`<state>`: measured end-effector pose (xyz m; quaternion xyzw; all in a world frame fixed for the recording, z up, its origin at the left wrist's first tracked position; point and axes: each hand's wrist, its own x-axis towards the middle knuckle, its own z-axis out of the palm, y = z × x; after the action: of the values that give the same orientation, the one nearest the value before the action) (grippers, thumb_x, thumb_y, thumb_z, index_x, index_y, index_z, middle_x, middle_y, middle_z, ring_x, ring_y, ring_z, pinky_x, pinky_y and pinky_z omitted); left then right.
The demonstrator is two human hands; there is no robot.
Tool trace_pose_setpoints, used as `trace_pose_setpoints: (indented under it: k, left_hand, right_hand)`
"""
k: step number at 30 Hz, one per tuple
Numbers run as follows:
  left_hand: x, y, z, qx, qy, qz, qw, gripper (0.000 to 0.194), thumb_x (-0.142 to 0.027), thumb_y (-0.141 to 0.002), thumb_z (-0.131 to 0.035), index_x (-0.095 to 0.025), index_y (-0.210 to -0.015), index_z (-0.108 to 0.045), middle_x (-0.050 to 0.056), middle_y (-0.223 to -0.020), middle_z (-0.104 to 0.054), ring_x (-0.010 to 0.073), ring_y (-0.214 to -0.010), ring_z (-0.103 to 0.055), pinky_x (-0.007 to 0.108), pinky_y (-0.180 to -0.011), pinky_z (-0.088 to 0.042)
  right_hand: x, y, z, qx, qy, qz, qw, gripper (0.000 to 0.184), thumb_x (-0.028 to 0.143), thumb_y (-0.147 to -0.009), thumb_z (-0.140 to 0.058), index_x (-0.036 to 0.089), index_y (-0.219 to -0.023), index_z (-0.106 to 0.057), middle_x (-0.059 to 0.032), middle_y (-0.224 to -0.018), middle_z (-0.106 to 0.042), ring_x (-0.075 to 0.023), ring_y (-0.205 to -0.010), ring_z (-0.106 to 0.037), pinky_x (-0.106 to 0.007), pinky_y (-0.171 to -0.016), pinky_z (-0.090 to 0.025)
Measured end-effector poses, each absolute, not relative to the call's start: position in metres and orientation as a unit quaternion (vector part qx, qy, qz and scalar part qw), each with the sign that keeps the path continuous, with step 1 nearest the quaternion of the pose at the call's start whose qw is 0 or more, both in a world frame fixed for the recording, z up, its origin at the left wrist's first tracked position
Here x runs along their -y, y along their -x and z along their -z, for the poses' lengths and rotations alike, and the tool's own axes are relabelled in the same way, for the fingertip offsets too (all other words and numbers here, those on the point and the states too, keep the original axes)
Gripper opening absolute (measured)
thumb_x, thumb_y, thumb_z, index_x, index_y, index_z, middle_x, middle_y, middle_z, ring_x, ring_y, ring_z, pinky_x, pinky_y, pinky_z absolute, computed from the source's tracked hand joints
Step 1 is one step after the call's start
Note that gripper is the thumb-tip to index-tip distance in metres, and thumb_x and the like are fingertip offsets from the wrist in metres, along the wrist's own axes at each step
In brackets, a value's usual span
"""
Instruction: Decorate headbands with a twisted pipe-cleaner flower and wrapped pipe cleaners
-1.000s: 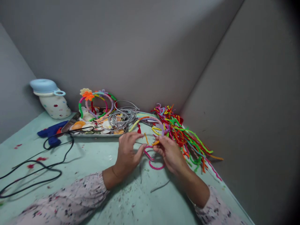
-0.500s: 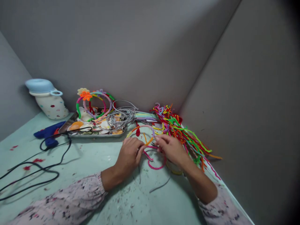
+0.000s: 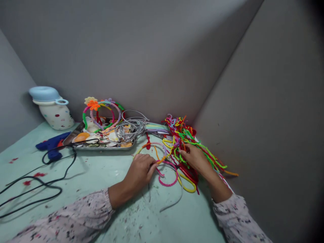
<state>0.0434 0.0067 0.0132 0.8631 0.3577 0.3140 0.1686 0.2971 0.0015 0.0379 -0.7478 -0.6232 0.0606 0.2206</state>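
Observation:
My left hand is closed, its thumb and fingers pinching a thin hoop wrapped in coloured pipe cleaner. The wrapping runs through yellow, orange, pink and purple, and an orange end hangs loose inside the ring. My right hand is at the pile of pipe cleaners, its thumb and forefinger curled around some strands; its other fingers are partly hidden. Below the hoop lie a curled pink pipe cleaner and a bent grey wire. Scissors with red and yellow handles lie under my right wrist.
A metal tray at the back holds coloured pieces, finished-looking flower hoops and a coil of grey wire. A blue glue gun with a black cord lies left, before a white bottle. Walls enclose the table.
My right hand has left the hoop and moved right to the pipe cleaner pile. My left hand still holds the hoop in nearly the same spot. The scissors' handles show more now.

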Motion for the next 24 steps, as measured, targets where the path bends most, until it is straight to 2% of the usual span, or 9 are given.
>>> trace_pose_setpoints:
  k: [5,8,10,12,14,16,18,21,24]
  left_hand:
    - [-0.011,-0.043,-0.012,-0.37,-0.857,-0.303,0.192,0.018,-0.028,-0.088,-0.049,-0.019,-0.083,-0.064,0.005,-0.082,-0.066,0.0202,-0.08,-0.057,0.037,-0.079,-0.037]
    - [-0.011,-0.043,-0.011,-0.372,-0.857,-0.298,0.194,0.017,-0.028,-0.086,-0.05,-0.019,-0.084,-0.065,0.005,-0.082,-0.066,0.0207,-0.081,-0.058,0.037,-0.078,-0.038]
    - [-0.011,-0.043,-0.011,-0.37,-0.859,-0.295,0.194,0.017,-0.029,-0.085,-0.051,-0.019,-0.084,-0.065,0.006,-0.082,-0.066,0.0208,-0.08,-0.058,0.037,-0.077,-0.038]
    - [-0.011,-0.043,-0.01,-0.367,-0.861,-0.293,0.195,0.016,-0.028,-0.085,-0.052,-0.019,-0.084,-0.065,0.006,-0.081,-0.066,0.0207,-0.079,-0.058,0.037,-0.076,-0.038]
    - [-0.011,-0.043,-0.01,-0.367,-0.862,-0.29,0.197,0.016,-0.026,-0.085,-0.052,-0.019,-0.084,-0.066,0.005,-0.08,-0.066,0.0207,-0.079,-0.058,0.036,-0.076,-0.038]
    - [-0.011,-0.043,-0.01,-0.37,-0.861,-0.286,0.198,0.015,-0.024,-0.084,-0.052,-0.019,-0.083,-0.066,0.005,-0.08,-0.066,0.0207,-0.08,-0.058,0.036,-0.077,-0.037]
    - [-0.011,-0.043,-0.01,-0.373,-0.862,-0.281,0.198,0.014,-0.023,-0.084,-0.052,-0.02,-0.083,-0.066,0.005,-0.08,-0.067,0.0208,-0.08,-0.058,0.036,-0.078,-0.037]
    - [-0.011,-0.043,-0.011,-0.376,-0.863,-0.275,0.196,0.015,-0.024,-0.084,-0.052,-0.019,-0.083,-0.066,0.005,-0.081,-0.067,0.0211,-0.081,-0.058,0.036,-0.078,-0.037]
    - [-0.011,-0.043,-0.01,-0.378,-0.862,-0.276,0.194,0.015,-0.024,-0.084,-0.052,-0.019,-0.082,-0.066,0.005,-0.08,-0.067,0.0211,-0.08,-0.058,0.036,-0.078,-0.037]
  right_hand:
    - [-0.005,-0.305,-0.043,0.592,0.73,-0.179,0.291,0.022,0.038,-0.076,-0.053,0.018,-0.073,-0.061,0.0029,-0.059,-0.054,-0.0121,-0.053,-0.043,-0.024,-0.051,-0.028]
    - [-0.003,-0.311,-0.047,0.554,0.708,-0.273,0.342,0.024,0.041,-0.075,-0.055,0.018,-0.075,-0.061,0.0041,-0.059,-0.053,-0.0115,-0.053,-0.042,-0.024,-0.051,-0.029]
    - [-0.001,-0.312,-0.05,0.553,0.704,-0.292,0.337,0.026,0.043,-0.075,-0.055,0.019,-0.077,-0.063,0.0031,-0.062,-0.056,-0.0124,-0.055,-0.045,-0.024,-0.053,-0.032]
    - [0.001,-0.312,-0.052,0.576,0.717,-0.248,0.303,0.028,0.044,-0.076,-0.055,0.019,-0.082,-0.066,0.0002,-0.068,-0.06,-0.0149,-0.061,-0.05,-0.026,-0.056,-0.035]
    - [0.002,-0.31,-0.055,0.593,0.744,-0.143,0.273,0.03,0.043,-0.079,-0.054,0.019,-0.09,-0.068,-0.0046,-0.079,-0.065,-0.0186,-0.07,-0.055,-0.029,-0.064,-0.039]
    - [-0.001,-0.306,-0.06,0.597,0.756,-0.037,0.266,0.033,0.041,-0.081,-0.053,0.018,-0.099,-0.068,-0.0091,-0.092,-0.066,-0.0217,-0.081,-0.058,-0.032,-0.072,-0.041]
    - [-0.008,-0.302,-0.067,0.6,0.749,0.013,0.28,0.035,0.04,-0.082,-0.052,0.017,-0.104,-0.067,-0.0115,-0.1,-0.065,-0.0227,-0.09,-0.059,-0.032,-0.079,-0.041]
    - [-0.028,-0.298,-0.073,0.598,0.746,-0.01,0.292,0.042,0.042,-0.085,-0.049,0.014,-0.112,-0.063,-0.0139,-0.106,-0.065,-0.0233,-0.095,-0.06,-0.032,-0.082,-0.042]
    - [-0.05,-0.299,-0.067,0.577,0.77,-0.086,0.259,0.051,0.05,-0.084,-0.046,0.01,-0.113,-0.062,-0.0182,-0.106,-0.065,-0.0277,-0.096,-0.061,-0.036,-0.08,-0.043]
